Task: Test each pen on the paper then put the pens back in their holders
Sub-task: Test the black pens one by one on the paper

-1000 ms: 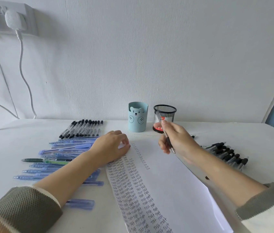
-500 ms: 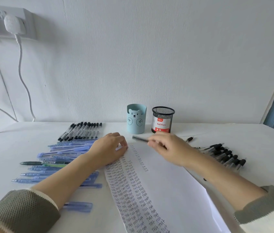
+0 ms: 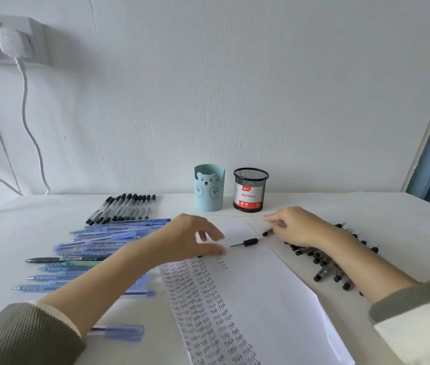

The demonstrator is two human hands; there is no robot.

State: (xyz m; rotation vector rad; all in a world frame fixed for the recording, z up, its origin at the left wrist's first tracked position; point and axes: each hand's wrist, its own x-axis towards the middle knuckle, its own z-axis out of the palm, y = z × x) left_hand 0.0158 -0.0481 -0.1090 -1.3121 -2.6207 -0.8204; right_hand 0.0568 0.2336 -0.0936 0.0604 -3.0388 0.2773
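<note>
Grip of right hand (image 3: 297, 228) pinches pen (image 3: 250, 242) end

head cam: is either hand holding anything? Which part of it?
Right hand: its fingers seem to pinch a black pen near one end. Left hand, blurred, holds nothing visible.

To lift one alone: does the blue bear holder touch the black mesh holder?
Apart. The head view shows wall and table between the blue bear holder and the black mesh holder.
</note>
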